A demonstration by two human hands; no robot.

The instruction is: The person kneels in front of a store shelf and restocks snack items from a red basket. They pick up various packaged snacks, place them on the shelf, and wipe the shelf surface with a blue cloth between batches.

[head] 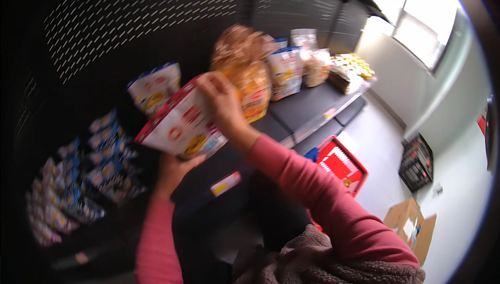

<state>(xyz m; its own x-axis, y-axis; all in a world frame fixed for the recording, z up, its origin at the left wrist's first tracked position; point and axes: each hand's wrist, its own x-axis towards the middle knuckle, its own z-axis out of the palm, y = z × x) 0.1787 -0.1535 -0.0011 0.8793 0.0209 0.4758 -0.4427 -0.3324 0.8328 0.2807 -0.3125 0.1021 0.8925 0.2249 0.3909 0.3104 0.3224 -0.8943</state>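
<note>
A white stand-up snack pouch point(185, 125) with a red top edge is held at a tilt over the black shelf. My right hand point(220, 94) grips its upper right corner. At the pouch's bottom, my left hand point(175, 170) holds it from below. Just behind it stands a similar white pouch with a blue top edge point(158, 88). Close to my right hand are an orange-yellow snack bag point(254, 92) and, above that, a blurred brown bag point(238, 45). Part of the orange bag is hidden by my right hand.
Rows of small blue packets point(107, 147) and pale packets point(45, 206) line the shelf at left. More pouches point(287, 73) stand along the black shelf point(304, 106) to the right. On the floor are a red basket point(341, 164), a black crate point(418, 163) and an open cardboard box point(406, 221).
</note>
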